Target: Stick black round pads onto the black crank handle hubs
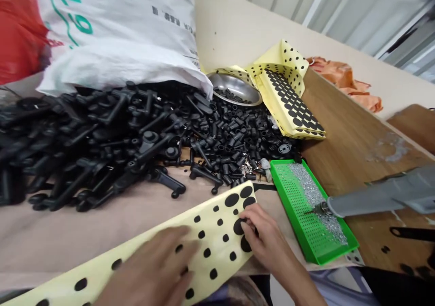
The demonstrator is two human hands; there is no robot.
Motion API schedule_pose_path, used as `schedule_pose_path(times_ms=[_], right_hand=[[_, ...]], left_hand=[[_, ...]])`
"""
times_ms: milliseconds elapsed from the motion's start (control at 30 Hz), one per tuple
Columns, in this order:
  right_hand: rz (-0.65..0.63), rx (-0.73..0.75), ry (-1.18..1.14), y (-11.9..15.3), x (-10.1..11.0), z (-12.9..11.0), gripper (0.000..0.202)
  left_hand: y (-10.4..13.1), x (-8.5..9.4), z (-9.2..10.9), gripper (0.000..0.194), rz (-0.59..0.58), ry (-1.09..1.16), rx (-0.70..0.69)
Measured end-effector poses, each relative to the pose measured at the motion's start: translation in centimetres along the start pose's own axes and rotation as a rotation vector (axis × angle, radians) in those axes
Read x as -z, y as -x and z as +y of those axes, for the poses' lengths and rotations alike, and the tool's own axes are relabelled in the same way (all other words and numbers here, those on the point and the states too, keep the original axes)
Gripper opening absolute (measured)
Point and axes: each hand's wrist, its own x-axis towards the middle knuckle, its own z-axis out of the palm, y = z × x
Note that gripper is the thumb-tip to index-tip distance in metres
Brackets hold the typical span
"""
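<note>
A long yellow sheet (163,233) dotted with black round pads lies across the near edge of the table. Over its middle is my left hand (152,265), blurred by motion, its fingers apart and nothing visible in them. My right hand (261,236) is at the sheet's right end, thumb and fingers pinched together beside the large black pads (232,200); what they hold, if anything, is too small to make out.
Behind the sheet spreads a heap of black plastic parts (112,138), under a white sack (129,34). A steel bowl (234,85) and folded dotted sheets (292,102) stand farther back. At right are a green tray (295,215) of small metal pieces and a grey power driver (380,195).
</note>
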Motion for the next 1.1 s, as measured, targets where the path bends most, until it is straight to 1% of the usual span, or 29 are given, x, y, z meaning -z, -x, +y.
schedule_pose_path(times_ms=[33, 67, 133, 200, 267, 367, 500, 567, 800, 867, 1000, 1100], right_hand=[[0.007, 0.012, -0.012, -0.2, 0.0, 0.0, 0.016], [0.022, 0.021, -0.001, -0.2, -0.1, 0.1, 0.017], [0.077, 0.031, 0.087, -0.1, -0.5, 0.5, 0.018], [0.135, 0.037, 0.222, 0.2, -1.2, 1.1, 0.019], [0.182, 0.043, 0.332, 0.5, -1.7, 1.6, 0.02], [0.194, 0.059, 0.364, 0.6, -1.8, 1.7, 0.02], [0.09, 0.042, 0.194, 0.6, -0.8, 1.2, 0.017], [0.082, 0.028, 0.145, 0.7, -0.6, 1.2, 0.015], [0.238, 0.072, 0.356, 0.4, -2.2, 2.5, 0.01], [0.243, 0.125, 0.388, 0.2, -2.2, 2.7, 0.011], [0.223, 0.21, 0.416, -0.2, -1.5, 2.6, 0.014], [0.223, 0.223, 0.412, -0.4, -1.1, 2.1, 0.014]], left_hand=[[-1.0, -0.9, 0.7, 0.027, -0.079, -0.012, -0.155], [-2.1, -1.9, 1.4, 0.031, -0.258, -0.047, -0.2], [-4.1, -3.8, 2.7, 0.031, -0.412, -0.095, -0.213], [-5.4, -5.3, 3.6, 0.027, -0.476, -0.135, -0.18], [-5.9, -6.0, 3.9, 0.026, -0.508, -0.15, -0.168], [-5.9, -6.0, 3.7, 0.025, -0.537, -0.155, -0.188], [-5.7, -5.6, 3.6, 0.022, -0.532, -0.181, -0.205], [-5.7, -5.7, 3.6, 0.021, -0.52, -0.192, -0.208], [-5.3, -6.5, 3.3, 0.025, -0.448, -0.196, -0.231], [-5.1, -6.9, 2.9, 0.024, -0.429, -0.199, -0.244], [-5.0, -7.5, 2.4, 0.025, -0.404, -0.202, -0.267], [-5.3, -7.5, 2.3, 0.025, -0.443, -0.18, -0.244]])
